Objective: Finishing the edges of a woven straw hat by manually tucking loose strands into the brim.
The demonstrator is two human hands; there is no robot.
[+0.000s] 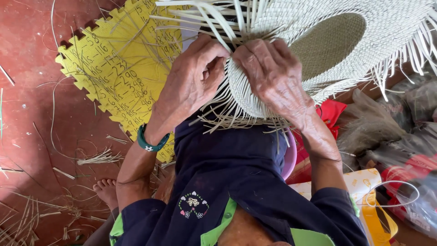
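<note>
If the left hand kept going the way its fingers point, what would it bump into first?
Most likely the woven straw hat. The left hand already pinches loose straw strips at the hat's edge, fingers aimed toward the right hand. Depth is hard to judge here.

A woven hat (pixel 346 41) of pale, matt straw fills the upper right, its loose strips (pixel 218 23) flat and smooth. At upper left, a yellow foam mat (pixel 114 68) looks soft and dull, with a jigsaw edge. The floor (pixel 27 91) at left is red, slightly glossy concrete strewn with dry straw. At lower right lie shiny, crinkled plastic bags (pixel 409 168). A green rubbery wristband (pixel 150 143) looks smooth. Dark matt cloth covers the lap (pixel 232 159).
</note>
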